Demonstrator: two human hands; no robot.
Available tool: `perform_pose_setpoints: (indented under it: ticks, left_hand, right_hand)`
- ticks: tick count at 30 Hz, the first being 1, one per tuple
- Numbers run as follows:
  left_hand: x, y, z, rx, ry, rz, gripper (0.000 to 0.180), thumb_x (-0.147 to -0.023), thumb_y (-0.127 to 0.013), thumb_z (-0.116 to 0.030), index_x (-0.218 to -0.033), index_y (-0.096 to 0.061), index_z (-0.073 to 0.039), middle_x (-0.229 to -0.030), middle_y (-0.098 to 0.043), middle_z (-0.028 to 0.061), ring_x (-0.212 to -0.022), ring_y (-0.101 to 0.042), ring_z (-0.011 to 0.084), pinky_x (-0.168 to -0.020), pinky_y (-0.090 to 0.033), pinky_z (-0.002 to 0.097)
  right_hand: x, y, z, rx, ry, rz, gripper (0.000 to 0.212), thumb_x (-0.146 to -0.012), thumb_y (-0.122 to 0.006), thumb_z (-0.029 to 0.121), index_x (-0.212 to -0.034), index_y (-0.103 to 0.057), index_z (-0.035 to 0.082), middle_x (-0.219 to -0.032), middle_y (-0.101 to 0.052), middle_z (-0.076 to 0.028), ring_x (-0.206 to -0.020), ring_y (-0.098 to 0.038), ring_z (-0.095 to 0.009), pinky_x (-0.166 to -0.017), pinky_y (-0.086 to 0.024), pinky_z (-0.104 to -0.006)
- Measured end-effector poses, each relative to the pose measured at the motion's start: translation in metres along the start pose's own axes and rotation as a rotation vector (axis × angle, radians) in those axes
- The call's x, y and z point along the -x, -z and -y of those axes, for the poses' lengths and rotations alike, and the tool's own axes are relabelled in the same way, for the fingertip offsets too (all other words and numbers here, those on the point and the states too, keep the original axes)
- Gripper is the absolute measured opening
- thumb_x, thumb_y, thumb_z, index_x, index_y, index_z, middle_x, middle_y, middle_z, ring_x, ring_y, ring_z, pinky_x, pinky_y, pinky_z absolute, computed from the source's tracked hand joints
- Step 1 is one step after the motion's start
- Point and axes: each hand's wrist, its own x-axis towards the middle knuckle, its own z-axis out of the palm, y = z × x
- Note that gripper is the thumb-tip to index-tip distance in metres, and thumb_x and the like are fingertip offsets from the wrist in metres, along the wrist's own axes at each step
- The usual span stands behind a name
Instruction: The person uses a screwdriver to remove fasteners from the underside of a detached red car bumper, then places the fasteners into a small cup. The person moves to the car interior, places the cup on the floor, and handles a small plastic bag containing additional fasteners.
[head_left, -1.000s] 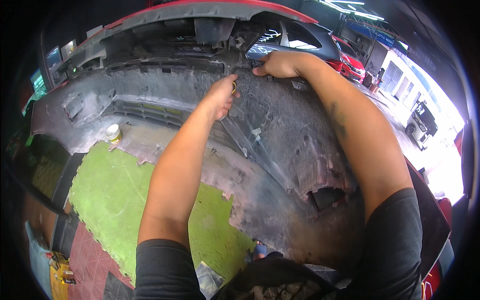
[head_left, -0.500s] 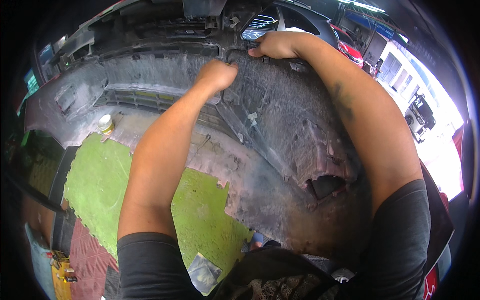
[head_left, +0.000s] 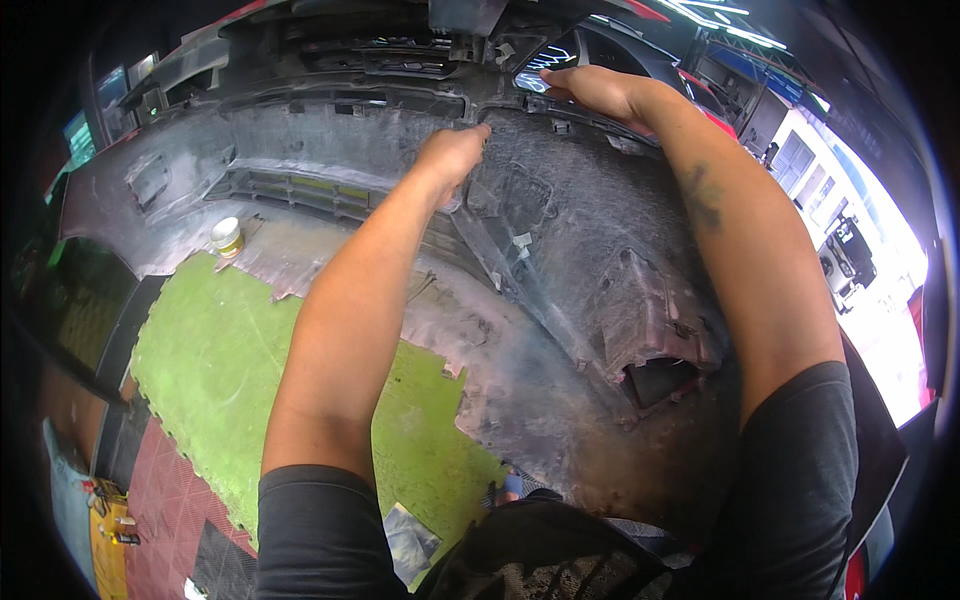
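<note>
A large car bumper cover [head_left: 590, 190], its dark inner side scuffed and dusty, stands before me. My left hand [head_left: 452, 163] is closed in front of its middle, beside the upright joint where the ribs meet. Whatever those curled fingers hold, if anything, is hidden. Up at the top edge, right of the middle, my right hand [head_left: 603, 95] has its fingers stretched out to the left and looks empty. It hovers over or rests on the edge; contact cannot be made out.
A white and yellow tub [head_left: 227, 237] sits on the bumper's lower part, by a green floor mat [head_left: 215, 340]. A grey sheet [head_left: 410, 540] lies near my feet. Red floor tiles [head_left: 180, 480] and a yellow cart [head_left: 108, 545] are at lower left. Parked cars stand beyond.
My right hand has moved right along the top edge, and its fingers have straightened. The left hand stays near the middle joint, turned slightly. The whole view has shifted a little.
</note>
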Motion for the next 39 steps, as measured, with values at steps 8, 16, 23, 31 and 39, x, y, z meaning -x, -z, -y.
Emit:
perform_pose_setpoints:
  ticks: [8,16,23,31,39]
  left_hand:
    - [0.082,0.011,0.06,1.235,0.047,0.209,0.047,-0.108,-0.051,-0.051,-0.088,-0.054,-0.009,-0.061,-0.033,-0.0035,-0.048,-0.031,0.0117,-0.045,-0.026,0.029]
    - [0.154,-0.003,0.118,1.924,0.006,-0.103,0.056,-0.113,-0.033,-0.048,-0.088,-0.051,-0.002,-0.142,-0.059,0.0303,-0.133,-0.056,0.0397,-0.103,-0.051,0.0521]
    - [0.175,0.001,0.125,1.877,-0.134,0.01,0.057,-0.114,-0.029,-0.048,-0.089,-0.052,-0.002,-0.151,-0.052,0.038,-0.146,-0.048,0.0462,-0.121,-0.04,0.0596]
    - [0.173,0.006,0.134,1.91,-0.226,0.16,0.061,-0.114,-0.029,-0.05,-0.087,-0.054,-0.002,-0.155,-0.049,0.0359,-0.149,-0.045,0.0455,-0.113,-0.046,0.0534]
    - [0.184,0.003,0.11,1.887,-0.141,0.067,0.05,-0.112,-0.042,-0.046,-0.091,-0.06,-0.004,-0.14,-0.062,0.0285,-0.139,-0.055,0.0406,-0.099,-0.052,0.049]
  right_hand:
    - [0.044,0.017,0.037,0.781,0.094,-0.234,0.052,-0.108,-0.054,0.044,-0.14,-0.068,0.005,-0.141,-0.068,-0.017,-0.114,-0.071,-0.032,-0.098,-0.058,-0.0444]
    - [0.141,-0.131,0.071,0.274,0.533,-0.289,0.031,-0.09,-0.077,0.013,-0.119,-0.078,0.001,-0.108,-0.079,-0.02,-0.095,-0.077,-0.032,-0.086,-0.06,-0.0391]
    - [0.119,-0.236,0.045,0.111,0.513,-0.283,0.026,-0.086,-0.078,0.017,-0.112,-0.082,0.015,-0.101,-0.076,-0.012,-0.095,-0.074,-0.036,-0.084,-0.059,-0.0475]
    - [0.112,-0.249,0.036,-0.023,0.571,-0.37,0.014,-0.086,-0.077,0.013,-0.098,-0.082,0.01,-0.104,-0.073,-0.013,-0.097,-0.073,-0.036,-0.083,-0.058,-0.0478]
    - [0.114,-0.238,0.027,-0.128,0.693,-0.438,0.017,-0.088,-0.077,0.007,-0.104,-0.079,0.005,-0.102,-0.075,-0.013,-0.094,-0.074,-0.032,-0.081,-0.059,-0.0419]
